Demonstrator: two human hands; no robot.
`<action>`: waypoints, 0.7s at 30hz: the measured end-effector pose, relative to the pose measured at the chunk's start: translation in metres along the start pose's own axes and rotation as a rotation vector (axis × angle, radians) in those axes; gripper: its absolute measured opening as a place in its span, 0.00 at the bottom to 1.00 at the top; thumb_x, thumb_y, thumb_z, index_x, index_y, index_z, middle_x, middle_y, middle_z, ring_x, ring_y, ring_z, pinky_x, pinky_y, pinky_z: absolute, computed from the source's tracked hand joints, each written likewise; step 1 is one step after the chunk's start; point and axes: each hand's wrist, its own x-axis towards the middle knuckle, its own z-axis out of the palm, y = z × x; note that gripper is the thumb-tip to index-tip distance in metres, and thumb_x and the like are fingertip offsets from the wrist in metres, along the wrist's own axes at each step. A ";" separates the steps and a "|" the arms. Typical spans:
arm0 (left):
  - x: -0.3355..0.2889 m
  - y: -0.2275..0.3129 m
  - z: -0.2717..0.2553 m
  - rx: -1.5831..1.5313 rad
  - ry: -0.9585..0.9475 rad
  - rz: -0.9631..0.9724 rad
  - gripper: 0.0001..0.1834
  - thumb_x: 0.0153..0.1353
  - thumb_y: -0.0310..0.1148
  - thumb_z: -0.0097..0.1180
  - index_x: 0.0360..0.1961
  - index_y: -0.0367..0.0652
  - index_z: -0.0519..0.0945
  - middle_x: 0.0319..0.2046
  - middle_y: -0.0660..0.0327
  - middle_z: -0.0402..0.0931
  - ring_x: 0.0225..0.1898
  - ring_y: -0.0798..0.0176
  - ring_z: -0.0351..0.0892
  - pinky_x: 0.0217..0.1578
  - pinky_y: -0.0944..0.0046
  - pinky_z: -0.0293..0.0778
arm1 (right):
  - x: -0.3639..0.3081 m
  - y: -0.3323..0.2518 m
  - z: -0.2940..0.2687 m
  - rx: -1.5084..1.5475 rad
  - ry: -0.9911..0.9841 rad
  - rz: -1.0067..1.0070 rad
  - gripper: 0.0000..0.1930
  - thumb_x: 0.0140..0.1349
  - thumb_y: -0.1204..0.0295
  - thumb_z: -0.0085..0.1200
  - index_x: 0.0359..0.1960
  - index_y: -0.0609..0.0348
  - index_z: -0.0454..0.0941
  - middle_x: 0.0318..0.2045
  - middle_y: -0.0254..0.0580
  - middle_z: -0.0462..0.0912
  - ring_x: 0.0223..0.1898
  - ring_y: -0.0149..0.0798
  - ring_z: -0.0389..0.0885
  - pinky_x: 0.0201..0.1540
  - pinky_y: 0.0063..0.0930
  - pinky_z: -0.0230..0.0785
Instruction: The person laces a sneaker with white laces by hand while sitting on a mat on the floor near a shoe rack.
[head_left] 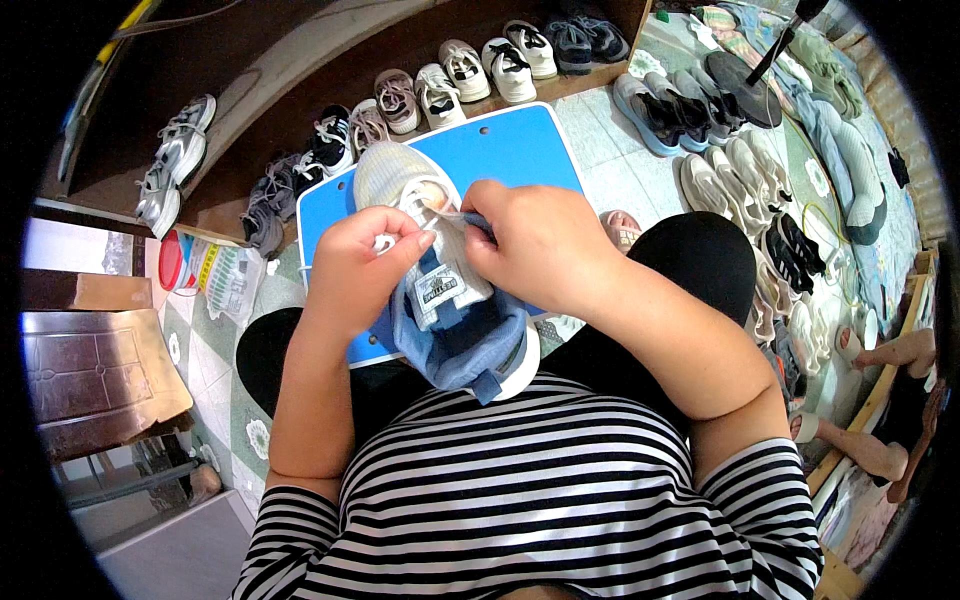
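Note:
A light low-top shoe (385,168) with a blue lining lies on the blue board (508,150) in front of me, toe pointing away and heel toward my body. Its tongue (436,290) is raised and carries a white label. My left hand (355,262) is closed in a pinch on a white shoelace (384,241) by the lacing area. On the other side, my right hand (535,240) is closed on the greyish-blue edge of the shoe's lacing flap; its fingertips are partly hidden. Lacing near the toe end shows between the two hands.
Behind the board, several shoes (462,72) line a brown shelf, with silver sneakers (175,165) farther left. More pairs (735,185) stand on the tiled floor at right, below a bed with clothes. Another person's legs (870,450) show at far right. A cardboard box (105,375) stands left.

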 end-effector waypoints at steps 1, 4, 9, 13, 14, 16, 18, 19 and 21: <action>-0.003 0.002 0.002 -0.063 0.017 0.013 0.07 0.54 0.30 0.62 0.27 0.38 0.78 0.21 0.69 0.73 0.23 0.78 0.66 0.24 0.76 0.63 | 0.000 0.000 0.000 -0.005 -0.004 -0.006 0.10 0.53 0.67 0.50 0.29 0.62 0.74 0.21 0.51 0.79 0.25 0.53 0.80 0.29 0.44 0.72; -0.016 0.013 0.008 -0.168 0.032 0.054 0.06 0.55 0.29 0.61 0.27 0.38 0.78 0.22 0.70 0.73 0.24 0.79 0.66 0.25 0.76 0.63 | 0.000 0.000 0.004 -0.034 0.008 0.006 0.10 0.53 0.67 0.51 0.28 0.62 0.74 0.21 0.52 0.79 0.25 0.52 0.80 0.29 0.44 0.72; -0.045 0.046 0.015 0.217 0.040 0.503 0.05 0.50 0.23 0.61 0.28 0.39 0.78 0.21 0.62 0.76 0.22 0.67 0.74 0.25 0.68 0.68 | 0.000 0.000 0.006 -0.082 0.019 0.062 0.08 0.55 0.69 0.49 0.33 0.59 0.74 0.19 0.50 0.78 0.24 0.53 0.78 0.29 0.45 0.70; -0.054 0.048 0.023 0.194 -0.073 0.500 0.07 0.47 0.26 0.64 0.26 0.41 0.77 0.19 0.58 0.75 0.19 0.55 0.74 0.20 0.61 0.67 | -0.001 -0.002 0.012 -0.061 0.052 0.064 0.08 0.55 0.70 0.49 0.33 0.60 0.74 0.19 0.51 0.78 0.24 0.53 0.78 0.28 0.45 0.70; -0.054 0.048 0.022 0.203 -0.078 0.508 0.07 0.47 0.26 0.64 0.26 0.41 0.77 0.18 0.58 0.75 0.19 0.55 0.74 0.20 0.61 0.67 | -0.001 -0.003 0.013 -0.061 0.056 0.068 0.08 0.55 0.70 0.48 0.33 0.60 0.74 0.19 0.51 0.78 0.24 0.53 0.78 0.28 0.45 0.70; -0.056 0.048 0.021 0.221 -0.100 0.511 0.07 0.47 0.26 0.64 0.28 0.40 0.78 0.18 0.58 0.75 0.19 0.55 0.74 0.20 0.61 0.67 | -0.001 -0.004 0.012 -0.065 0.054 0.070 0.08 0.54 0.70 0.49 0.33 0.60 0.74 0.19 0.51 0.78 0.24 0.53 0.78 0.28 0.45 0.70; -0.062 0.051 0.017 0.245 -0.125 0.495 0.08 0.47 0.26 0.63 0.28 0.38 0.78 0.19 0.58 0.76 0.20 0.57 0.75 0.22 0.63 0.67 | 0.000 -0.005 0.011 -0.062 0.051 0.067 0.08 0.54 0.70 0.49 0.33 0.60 0.74 0.19 0.51 0.78 0.23 0.53 0.78 0.28 0.45 0.70; -0.065 0.054 0.014 0.281 -0.166 0.480 0.08 0.46 0.27 0.63 0.29 0.39 0.79 0.19 0.58 0.76 0.21 0.57 0.75 0.23 0.63 0.67 | -0.001 -0.004 0.010 -0.057 0.052 0.067 0.08 0.54 0.70 0.49 0.34 0.61 0.74 0.19 0.51 0.78 0.23 0.53 0.78 0.28 0.45 0.70; -0.067 0.064 0.008 0.344 -0.247 0.453 0.10 0.46 0.29 0.64 0.30 0.39 0.80 0.19 0.58 0.75 0.22 0.58 0.76 0.24 0.64 0.67 | -0.002 -0.002 0.007 -0.073 0.055 0.068 0.09 0.54 0.70 0.49 0.34 0.61 0.74 0.19 0.51 0.78 0.23 0.53 0.78 0.28 0.45 0.70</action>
